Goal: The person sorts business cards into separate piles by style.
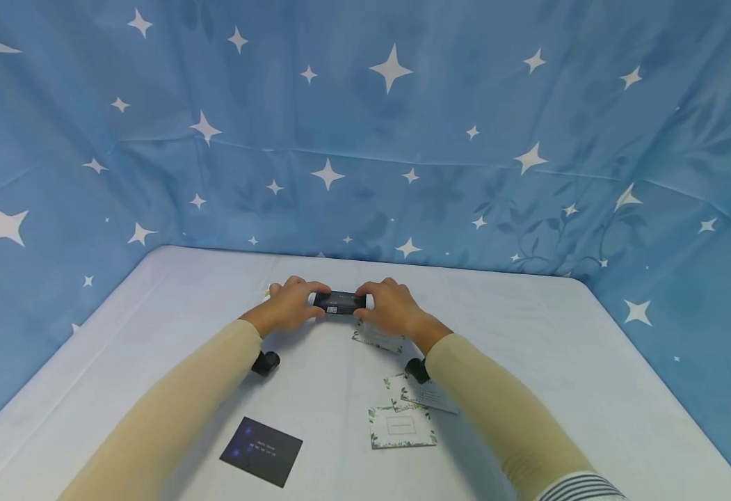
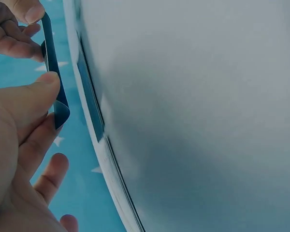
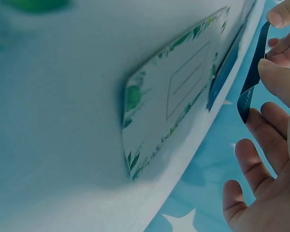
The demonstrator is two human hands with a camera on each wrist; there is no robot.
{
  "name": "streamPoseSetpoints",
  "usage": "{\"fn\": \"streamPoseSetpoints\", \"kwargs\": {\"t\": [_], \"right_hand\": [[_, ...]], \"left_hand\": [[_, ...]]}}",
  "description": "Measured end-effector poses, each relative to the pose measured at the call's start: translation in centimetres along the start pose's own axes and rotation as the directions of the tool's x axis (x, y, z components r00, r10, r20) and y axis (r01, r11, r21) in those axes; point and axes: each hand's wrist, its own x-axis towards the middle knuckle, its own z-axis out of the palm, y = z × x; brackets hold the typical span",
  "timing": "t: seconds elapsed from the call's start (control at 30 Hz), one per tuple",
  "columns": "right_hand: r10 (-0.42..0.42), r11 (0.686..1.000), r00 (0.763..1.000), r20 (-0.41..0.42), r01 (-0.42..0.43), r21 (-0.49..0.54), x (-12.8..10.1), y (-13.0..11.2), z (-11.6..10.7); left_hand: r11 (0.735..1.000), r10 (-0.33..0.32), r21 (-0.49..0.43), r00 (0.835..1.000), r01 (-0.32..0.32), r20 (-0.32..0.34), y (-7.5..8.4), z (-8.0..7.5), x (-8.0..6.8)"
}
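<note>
A dark card [image 1: 339, 303] with small pale print and a QR code is stretched between both hands, above the white table. My left hand [image 1: 288, 305] pinches its left end between thumb and fingers. At the right end, my right hand [image 1: 391, 306] grips it the same way. In the left wrist view the dark card [image 2: 52, 55] looks bent over along its length, with one edge curling. The right wrist view also shows the card [image 3: 257, 60] curved, its lower corner folded back.
Below the right hand lies a leaf-bordered white card [image 1: 379, 338]. Nearer are more such cards, one with a framed centre [image 1: 401, 438]. A flat dark card [image 1: 261, 463] lies at front left. The white table [image 1: 515, 313] meets a blue starry curtain [image 1: 365, 125] behind.
</note>
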Motion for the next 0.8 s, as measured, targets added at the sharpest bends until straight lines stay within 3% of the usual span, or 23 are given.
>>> {"fn": "streamPoseSetpoints", "kwargs": {"t": [0.23,0.8], "right_hand": [[0.023,0.999,0.999,0.025,-0.023,-0.033,1.7,0.0,1.0],[0.114,0.993,0.989,0.093,-0.111,-0.035,3.2,-0.2,2.0]], "left_hand": [[0.998,-0.032,0.060,0.999,0.030,0.032,-0.6,-0.2,1.4],[0.994,-0.079,0.076,0.995,0.074,0.069,-0.9,0.0,2.1]]}}
